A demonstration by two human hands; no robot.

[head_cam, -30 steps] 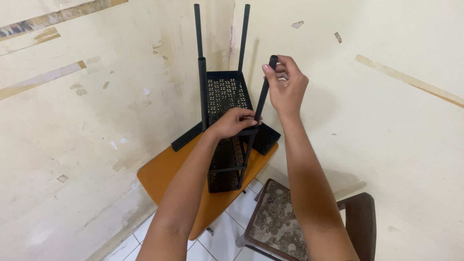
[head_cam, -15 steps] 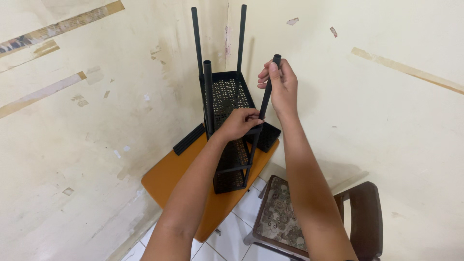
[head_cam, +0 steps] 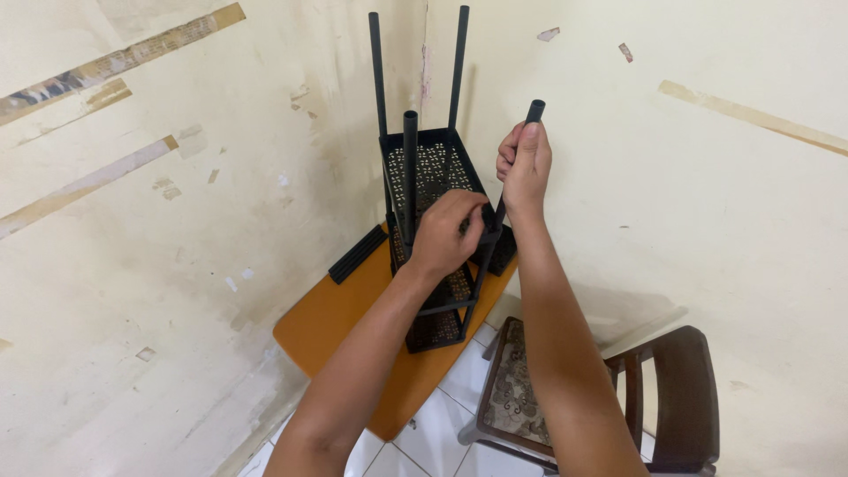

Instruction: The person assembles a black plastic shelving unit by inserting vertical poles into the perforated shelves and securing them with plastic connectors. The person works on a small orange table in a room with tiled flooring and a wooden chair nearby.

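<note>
The right hand wraps its fingers tight round a thin black tube, a round pole near the top of the black rack; the left hand pinches the rack's corner; the rack is plastic with small holes, standing on the smooth orange surface; a flat black tray lies at 9 o'clock from it; a dark wooden chair with a patterned seat stands at 4 o'clock; the walls are cream and scuffed.

right hand now wraps the black tube in a full fist; left hand slides further onto the rack corner.
</note>
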